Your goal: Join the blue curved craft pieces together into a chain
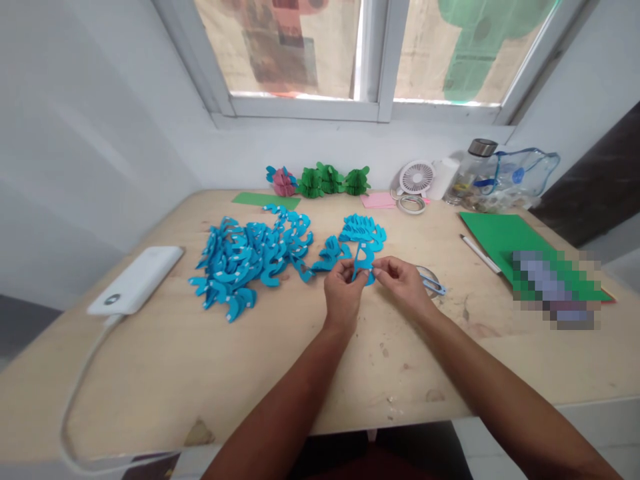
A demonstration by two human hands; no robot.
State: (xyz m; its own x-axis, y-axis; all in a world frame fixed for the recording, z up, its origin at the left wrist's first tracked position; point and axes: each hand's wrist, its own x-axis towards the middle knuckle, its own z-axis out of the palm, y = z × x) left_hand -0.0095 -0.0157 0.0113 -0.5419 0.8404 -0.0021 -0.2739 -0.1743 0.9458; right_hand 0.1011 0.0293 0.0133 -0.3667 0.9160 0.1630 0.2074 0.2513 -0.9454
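Over the middle of the table, my left hand (pixel 343 288) is closed on a curved blue paper cutout (pixel 367 256), which carries small white squares. My right hand (pixel 403 279) pinches at the right edge of that same cutout, its fingertips close to one white square. Left of my hands spreads a big heap of similar blue paper pieces (pixel 245 253), many marked with white squares. Just beyond my hands sits a smaller row of blue paper pieces (pixel 363 229). Light blue scissors (pixel 433 284) lie beside my right hand, partly hidden by it.
At the left is a white power bank (pixel 137 280) with a cable. Folded green paper shapes (pixel 330 179) and a pink one (pixel 284 181) line the wall. A small fan (pixel 417 177), tape roll (pixel 411 205), bottle (pixel 473 170), pen (pixel 480 253) and green sheets (pixel 505 233) are right.
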